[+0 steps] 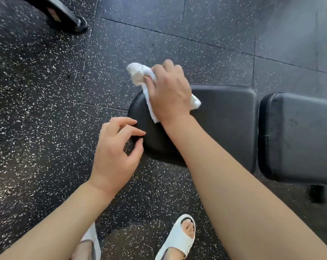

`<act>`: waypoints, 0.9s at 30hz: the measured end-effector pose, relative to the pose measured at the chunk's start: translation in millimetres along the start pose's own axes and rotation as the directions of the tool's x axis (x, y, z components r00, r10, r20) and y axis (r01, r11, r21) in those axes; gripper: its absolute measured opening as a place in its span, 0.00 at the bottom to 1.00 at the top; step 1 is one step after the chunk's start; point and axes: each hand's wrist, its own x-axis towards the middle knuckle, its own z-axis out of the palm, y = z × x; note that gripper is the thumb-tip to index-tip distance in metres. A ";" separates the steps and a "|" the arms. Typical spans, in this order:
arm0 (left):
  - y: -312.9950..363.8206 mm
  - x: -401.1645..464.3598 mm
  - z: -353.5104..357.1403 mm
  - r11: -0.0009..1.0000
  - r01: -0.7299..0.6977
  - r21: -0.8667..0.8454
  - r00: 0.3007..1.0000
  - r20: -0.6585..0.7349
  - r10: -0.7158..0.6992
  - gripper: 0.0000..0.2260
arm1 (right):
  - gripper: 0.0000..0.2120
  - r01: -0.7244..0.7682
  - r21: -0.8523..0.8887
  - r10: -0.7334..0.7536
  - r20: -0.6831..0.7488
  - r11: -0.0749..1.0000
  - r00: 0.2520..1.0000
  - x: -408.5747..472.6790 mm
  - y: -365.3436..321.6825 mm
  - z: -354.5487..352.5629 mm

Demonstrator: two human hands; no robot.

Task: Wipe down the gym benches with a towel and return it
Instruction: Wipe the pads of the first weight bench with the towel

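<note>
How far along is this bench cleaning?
Nothing looks finished. The right hand grips a white towel pressed on the narrow end of the black seat pad, so wiping is in hand. The left hand hovers beside that end, holding nothing. Left to do: the back pad, any other benches, and returning the towel.

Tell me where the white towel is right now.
In the head view, the white towel sits just above centre, bunched under the right hand, which presses it on the rounded end of the black bench seat.
</note>
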 end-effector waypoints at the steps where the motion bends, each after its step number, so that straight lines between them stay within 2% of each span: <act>1: 0.0 1.7 -3.2 1.000 0.010 -0.025 1.000 -0.005 -0.010 0.07 | 0.13 0.054 0.050 -0.054 -0.006 0.997 0.999 -10.9 -2.1 -1.8; 4: 7.1 15.1 -14.6 0.994 -0.017 -0.108 0.998 -0.065 0.010 0.13 | 0.10 0.172 0.233 -0.164 -0.052 0.957 0.985 -60.9 9.6 -11.5; 7: 23.5 31.7 -16.0 0.988 -0.144 -0.056 0.989 -0.040 0.142 0.14 | 0.09 0.231 0.241 -0.221 -0.069 0.943 0.973 -110.4 45.8 -22.2; 9: 36.9 40.8 -7.9 0.976 -0.217 -0.006 0.976 0.018 0.217 0.14 | 0.09 0.220 0.220 -0.195 -0.129 0.950 0.972 -130.3 80.0 -32.3; 11: 52.0 51.1 5.5 0.966 -0.256 0.026 0.963 0.090 0.253 0.16 | 0.10 0.149 0.191 -0.115 -0.176 0.970 0.978 -138.1 117.0 -42.0; 13: 68.0 61.4 22.6 0.949 -0.306 0.069 0.940 0.179 0.290 0.15 | 0.11 0.002 0.144 0.029 -0.214 0.990 0.976 -138.1 152.3 -48.8; 16: 89.0 78.6 49.0 0.906 -0.403 0.130 0.888 0.294 0.353 0.16 | 0.11 -0.205 0.126 0.233 -0.271 0.971 0.934 -135.1 179.2 -51.7; 20: 106.1 77.6 86.6 0.834 -0.515 0.198 0.806 0.443 0.392 0.22 | 0.09 -0.257 0.131 0.287 -0.334 0.958 0.898 -145.4 165.9 -50.1; 23: 105.2 59.5 104.3 0.817 -0.511 0.267 0.820 0.437 0.370 0.24 | 0.10 -0.311 0.193 0.362 -0.362 0.931 0.859 -171.8 153.4 -53.4; 27: 95.6 60.3 110.4 0.791 -0.546 0.277 0.813 0.401 0.421 0.21 | 0.17 -0.349 0.322 0.459 -0.386 0.880 0.800 -222.6 130.8 -49.8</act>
